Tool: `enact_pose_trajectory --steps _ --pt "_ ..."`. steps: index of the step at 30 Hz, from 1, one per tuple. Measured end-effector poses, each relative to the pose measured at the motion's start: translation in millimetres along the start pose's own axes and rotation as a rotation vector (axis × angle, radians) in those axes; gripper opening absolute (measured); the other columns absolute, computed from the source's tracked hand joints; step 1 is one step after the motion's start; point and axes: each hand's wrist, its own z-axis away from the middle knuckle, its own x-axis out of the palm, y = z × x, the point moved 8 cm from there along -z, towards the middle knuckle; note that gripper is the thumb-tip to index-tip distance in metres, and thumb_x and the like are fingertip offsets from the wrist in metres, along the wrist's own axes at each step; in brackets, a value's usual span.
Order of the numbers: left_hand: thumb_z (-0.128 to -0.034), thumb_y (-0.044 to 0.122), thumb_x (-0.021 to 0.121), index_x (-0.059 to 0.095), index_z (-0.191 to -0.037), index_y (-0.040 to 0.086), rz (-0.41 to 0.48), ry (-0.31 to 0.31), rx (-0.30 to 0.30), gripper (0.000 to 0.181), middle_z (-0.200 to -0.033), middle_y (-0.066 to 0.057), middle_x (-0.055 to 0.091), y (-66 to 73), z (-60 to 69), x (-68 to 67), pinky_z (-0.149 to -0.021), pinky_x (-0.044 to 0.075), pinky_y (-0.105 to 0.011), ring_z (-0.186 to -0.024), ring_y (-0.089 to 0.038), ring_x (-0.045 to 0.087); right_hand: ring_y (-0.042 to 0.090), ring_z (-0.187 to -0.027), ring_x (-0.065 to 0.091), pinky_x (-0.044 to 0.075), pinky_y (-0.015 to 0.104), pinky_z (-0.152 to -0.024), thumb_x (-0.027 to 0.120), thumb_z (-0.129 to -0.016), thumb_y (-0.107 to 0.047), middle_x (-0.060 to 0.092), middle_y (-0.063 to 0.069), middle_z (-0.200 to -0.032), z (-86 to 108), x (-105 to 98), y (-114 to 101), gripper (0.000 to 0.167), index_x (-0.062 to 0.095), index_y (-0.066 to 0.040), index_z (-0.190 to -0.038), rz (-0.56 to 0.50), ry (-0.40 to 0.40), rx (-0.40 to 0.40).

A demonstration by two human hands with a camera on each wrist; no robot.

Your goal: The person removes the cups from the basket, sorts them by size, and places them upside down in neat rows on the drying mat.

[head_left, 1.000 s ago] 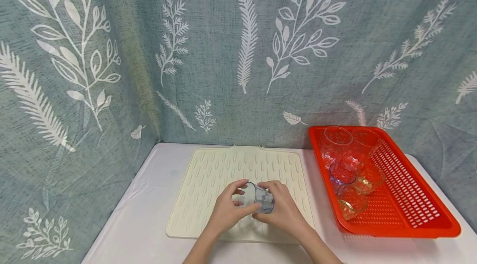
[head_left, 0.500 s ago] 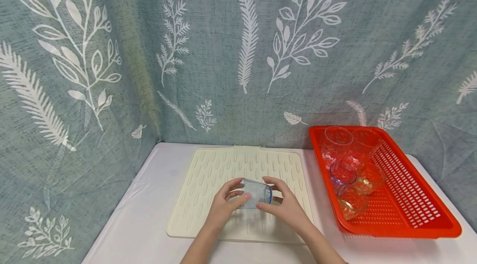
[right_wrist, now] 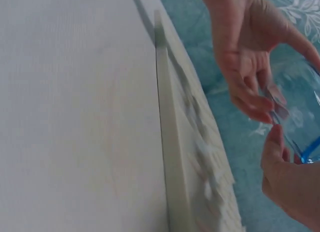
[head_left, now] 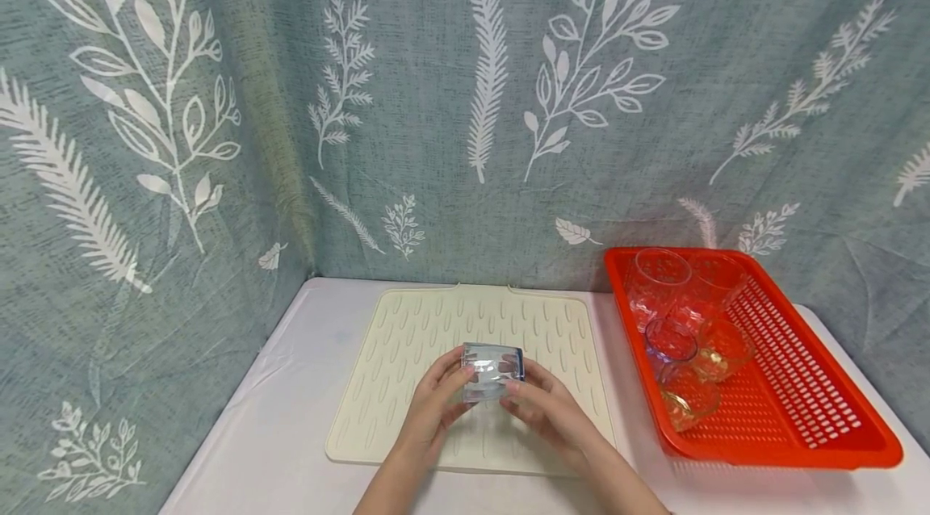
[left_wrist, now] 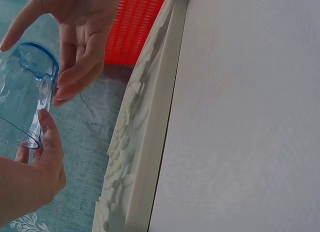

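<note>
A clear bluish drinking glass (head_left: 494, 372) lies sideways in the air between my two hands, over the cream ridged mat (head_left: 407, 353). My left hand (head_left: 430, 406) holds its open-rim end, thumb on the near side. At the darker blue base end, my right hand (head_left: 555, 414) grips with thumb in front and fingers partly hidden behind and below. In the left wrist view, the glass (left_wrist: 22, 87) slants between the left hand (left_wrist: 40, 172) at the rim and the right hand (left_wrist: 85, 42) by the base. The right wrist view cuts off part of the glass (right_wrist: 295, 97).
A red slotted basket (head_left: 770, 410) stands on the right of the white table (head_left: 283, 402). Inside are two tall clear glasses (head_left: 657, 281), a purple-tinted glass (head_left: 670, 341) and yellowish glassware (head_left: 722, 353). A green leaf-patterned curtain (head_left: 429, 95) hangs behind and to the left.
Both hands have turned the glass between them; its base end now points right and it lies nearly level. The hands have shifted slightly around it. The basket's contents look unchanged.
</note>
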Motion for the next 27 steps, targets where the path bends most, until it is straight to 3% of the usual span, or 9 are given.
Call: enact_pose_trajectory --steps 6,17,22,27 --pt "-0.0940 0.023 0.058 0.029 -0.149 -0.002 0.029 -0.001 -0.008 0.067 -0.144 -0.019 0.040 -0.2 1.0 -0.5 -0.087 0.050 -0.027 -0.109 -0.014 0.055 0.013 -0.109 0.057 0.044 0.036 -0.102 0.059 -0.094 -0.012 0.063 -0.001 -0.115 -0.2 5.4 7.4 0.063 0.029 0.003 -0.147 -0.151 0.008 0.040" --pt "-0.0941 0.026 0.059 0.029 -0.149 -0.001 -0.012 -0.025 -0.017 0.068 -0.146 -0.020 0.039 -0.4 0.3 -5.6 -0.097 0.046 -0.035 -0.119 -0.020 0.051 0.015 -0.110 0.056 0.038 0.041 -0.107 0.060 -0.094 -0.013 0.064 -0.001 -0.114 -1.7 7.8 11.4 0.062 0.032 0.003 -0.146 -0.144 0.022 0.049" --pt "-0.0933 0.028 0.063 0.037 -0.147 0.002 -0.163 0.007 0.009 0.065 -0.144 -0.019 0.043 3.2 -4.4 -21.3 -0.101 0.045 -0.039 -0.125 -0.027 0.049 0.015 -0.109 0.058 0.038 0.041 -0.108 0.062 -0.093 -0.012 0.064 0.001 -0.115 -7.6 8.1 11.1 0.062 0.034 0.005 -0.145 -0.144 0.032 0.048" --pt "-0.0912 0.031 0.069 0.043 -0.144 0.007 -0.402 0.155 0.072 0.064 -0.142 -0.015 0.048 18.3 -7.1 -54.1 -0.103 0.043 -0.046 -0.129 -0.031 0.047 0.016 -0.105 0.058 0.040 0.041 -0.106 0.063 -0.091 -0.010 0.063 0.002 -0.111 -14.3 5.2 7.6 0.054 0.041 0.005 -0.138 -0.168 0.073 0.029"
